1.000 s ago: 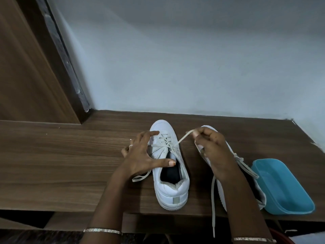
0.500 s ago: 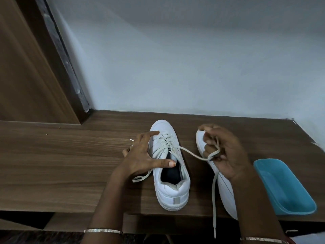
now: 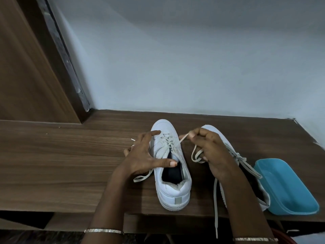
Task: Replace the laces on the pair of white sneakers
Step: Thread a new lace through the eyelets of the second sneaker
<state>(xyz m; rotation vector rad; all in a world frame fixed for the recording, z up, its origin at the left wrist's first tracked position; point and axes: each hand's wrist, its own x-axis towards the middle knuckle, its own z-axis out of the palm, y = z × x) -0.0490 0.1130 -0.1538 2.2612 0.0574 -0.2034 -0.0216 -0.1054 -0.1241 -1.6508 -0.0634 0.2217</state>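
Note:
Two white sneakers stand toe-away on the wooden table [image 3: 70, 155]. My left hand [image 3: 146, 155] rests spread on the left sneaker [image 3: 174, 187], index finger on the toe side, thumb across the tongue. Its grey-white lace [image 3: 182, 139] runs taut from the right eyelets up to my right hand [image 3: 209, 150], which pinches it between thumb and fingers. A loop of that lace sits under the right hand, and the long end [image 3: 216, 208] hangs past the table's front edge. The right sneaker [image 3: 242, 159], still laced, lies mostly behind my right hand and forearm.
A blue plastic tray [image 3: 288, 187] sits at the table's right front corner, touching the right sneaker's heel. The lace's other end [image 3: 140, 177] lies loose left of the left sneaker. A pale wall backs the table; a wooden panel rises at the left.
My right hand dropped toward me with the lace, then rose back up and away, drawing the lace taut from the eyelet. The left hand stayed on the left sneaker.

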